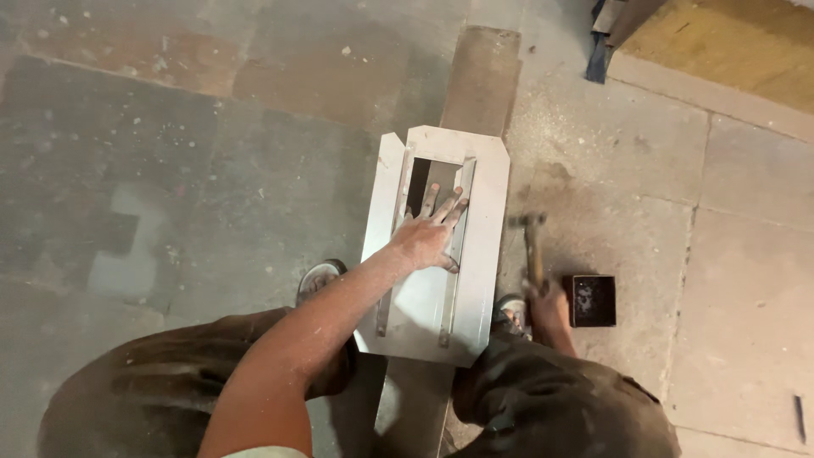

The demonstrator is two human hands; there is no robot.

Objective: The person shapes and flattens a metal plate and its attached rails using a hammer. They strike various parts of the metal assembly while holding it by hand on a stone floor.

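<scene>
1. Under the person's knees at six o'clock, the near end of the metal sheet [475,254] and the long flat bar [481,80] beneath it pass out of sight; trousers cover them.
2. Only parts of two shoes show, one at eight o'clock of the sheet [320,276], one at its four o'clock corner [512,307].
3. At twelve o'clock the bar runs on past the sheet's notched far edge.
4. The left hand [428,237] lies flat on the sheet's middle, fingers spread wide, tips reaching over the rectangular cut-out toward one o'clock, arm stretched forward.
5. The right hand [547,305], at three o'clock beside the sheet, is closed around a hammer [532,246] handle; the blurred head points to twelve o'clock.
6. Just beyond that hand, at three o'clock, sits a small dark square box [591,300] on the stone floor [170,170].
</scene>
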